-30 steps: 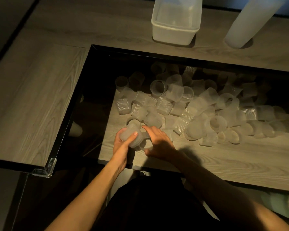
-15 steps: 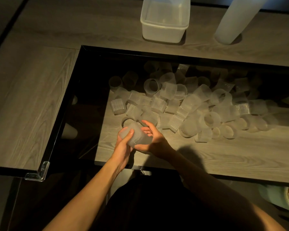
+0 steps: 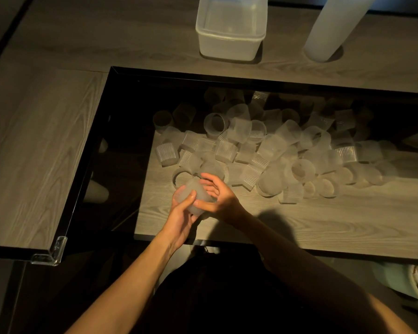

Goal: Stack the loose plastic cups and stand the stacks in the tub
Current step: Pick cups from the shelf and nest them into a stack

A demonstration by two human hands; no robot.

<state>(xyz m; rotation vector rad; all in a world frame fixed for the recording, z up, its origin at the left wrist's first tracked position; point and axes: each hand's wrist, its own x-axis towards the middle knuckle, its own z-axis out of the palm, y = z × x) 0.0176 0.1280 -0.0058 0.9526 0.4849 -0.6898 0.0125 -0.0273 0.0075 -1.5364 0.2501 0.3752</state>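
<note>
Frosted plastic: one cup stack (image 3: pixel 195 198) in left hand (image 3: pixel 179 221) and right hand (image 3: pixel 222 198) grip; one tub (image 3: pixel 229 48).

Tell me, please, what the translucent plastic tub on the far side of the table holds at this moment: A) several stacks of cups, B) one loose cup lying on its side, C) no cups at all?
C: the tub shows only its bare translucent inside, while the left hand and right hand hold cups between them near the loose pile.
</note>
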